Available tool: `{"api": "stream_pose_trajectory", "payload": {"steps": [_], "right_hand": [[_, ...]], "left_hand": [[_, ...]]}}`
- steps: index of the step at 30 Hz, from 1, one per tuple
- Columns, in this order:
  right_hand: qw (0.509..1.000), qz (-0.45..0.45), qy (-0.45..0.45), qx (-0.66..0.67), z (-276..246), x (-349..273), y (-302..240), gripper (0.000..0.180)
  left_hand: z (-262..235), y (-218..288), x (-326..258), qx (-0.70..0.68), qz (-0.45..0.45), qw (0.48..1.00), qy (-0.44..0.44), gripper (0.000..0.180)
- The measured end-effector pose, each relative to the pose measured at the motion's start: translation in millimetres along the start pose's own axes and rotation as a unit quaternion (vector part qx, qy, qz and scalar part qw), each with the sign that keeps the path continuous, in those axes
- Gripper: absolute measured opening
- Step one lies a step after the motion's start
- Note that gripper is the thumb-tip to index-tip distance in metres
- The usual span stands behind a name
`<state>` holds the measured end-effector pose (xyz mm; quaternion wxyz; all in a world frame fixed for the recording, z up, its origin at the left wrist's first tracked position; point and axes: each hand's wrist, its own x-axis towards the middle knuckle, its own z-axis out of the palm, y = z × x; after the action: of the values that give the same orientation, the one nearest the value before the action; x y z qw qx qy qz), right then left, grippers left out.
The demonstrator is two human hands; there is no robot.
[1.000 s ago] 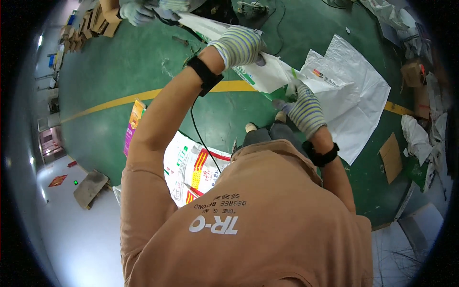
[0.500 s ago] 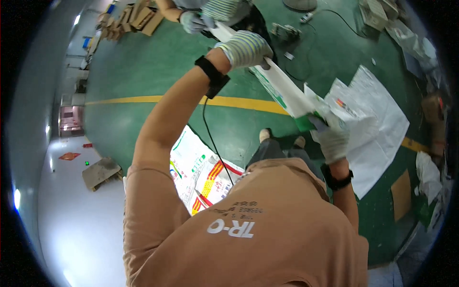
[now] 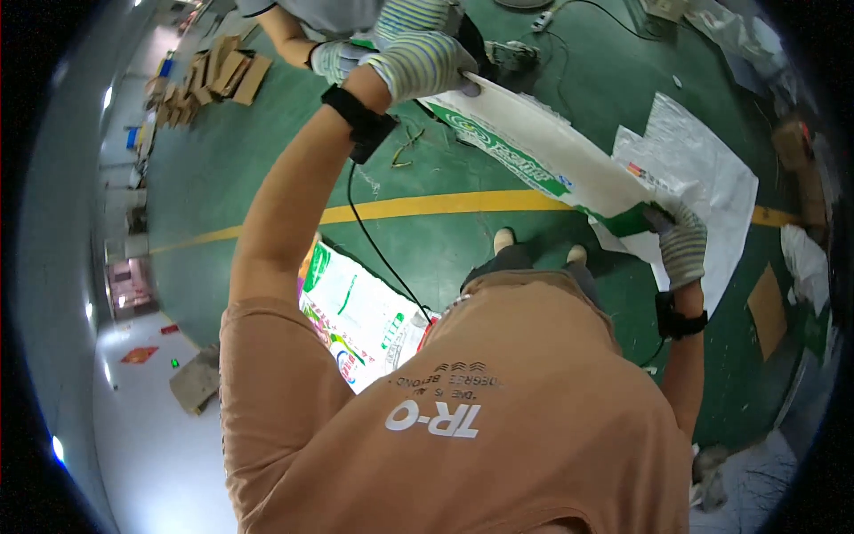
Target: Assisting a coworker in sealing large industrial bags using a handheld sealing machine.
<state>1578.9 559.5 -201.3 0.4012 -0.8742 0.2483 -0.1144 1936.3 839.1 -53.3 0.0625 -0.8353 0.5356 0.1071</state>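
Observation:
A white woven-plastic bag with green print (image 3: 551, 147) is stretched between my two gloved hands. My left hand (image 3: 418, 67), in a striped knit glove, is closed on the bag's far-left end. At the near-right end, my right hand (image 3: 685, 245) grips the bag's green-printed edge with its fingers wrapped round it. Right beside my left hand are a co-worker's striped gloves (image 3: 338, 60). My left hand partly hides what they hold.
A large white sack (image 3: 712, 187) lies spread on the green floor to the right. Printed white bags (image 3: 365, 316) lie at my left side. Flattened cardboard (image 3: 222, 71) is heaped far left. A black cable (image 3: 374, 236) hangs from my left wristband.
My right hand has moved to the right with its end of the bag. The bag is now pulled out longer and flatter, and more of its green print shows.

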Motion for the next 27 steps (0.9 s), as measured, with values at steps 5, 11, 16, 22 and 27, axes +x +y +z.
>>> {"api": "stream_pose_trajectory", "payload": {"steps": [5,11,16,22,27], "right_hand": [[0.999,0.029,0.032,-0.027,-11,15,-34,0.023],[0.997,0.011,0.076,-0.026,-35,30,-74,0.03],[0.991,0.09,0.069,0.074,-46,34,-75,0.038],[0.994,0.062,0.089,-0.008,-43,26,-64,0.041],[0.992,0.029,0.117,-0.043,-34,12,-80,0.033]], "left_hand": [[-29,-17,-5,0.063,0.025,0.997,0.045,0.035],[-55,-61,-18,0.121,0.051,0.984,0.12,0.037],[-66,-100,-21,0.193,0.032,0.958,0.212,0.038],[-53,-122,-37,0.158,0.084,0.949,0.261,0.033],[-77,-106,-56,0.122,0.193,0.916,0.331,0.029]]}}
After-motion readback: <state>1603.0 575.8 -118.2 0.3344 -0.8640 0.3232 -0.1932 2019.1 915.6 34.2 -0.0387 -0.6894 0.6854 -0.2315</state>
